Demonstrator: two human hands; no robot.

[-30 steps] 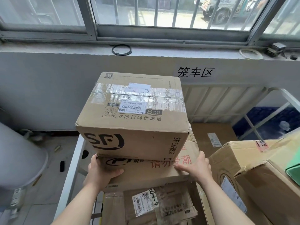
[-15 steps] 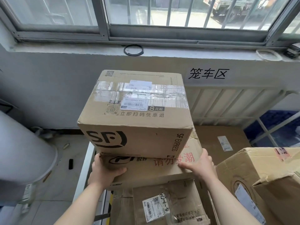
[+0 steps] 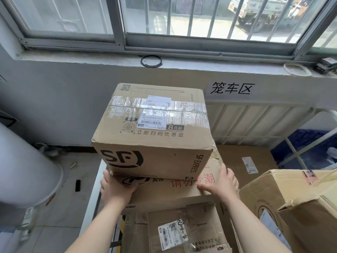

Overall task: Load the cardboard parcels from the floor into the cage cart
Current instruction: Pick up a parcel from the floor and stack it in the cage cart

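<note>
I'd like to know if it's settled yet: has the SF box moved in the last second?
Yes, a little leftward. The SF box touched the wall sign in view a second ago; now bare wall shows between them.

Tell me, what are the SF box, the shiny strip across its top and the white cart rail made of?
SF box: brown cardboard, matte, with creased faces and a torn, crumpled right corner. Strip: clear plastic packing tape, glossy, wrinkled and catching window light. Cart rail: probably painted metal, smooth white and straight-edged, though the coating hides what lies beneath.
</note>
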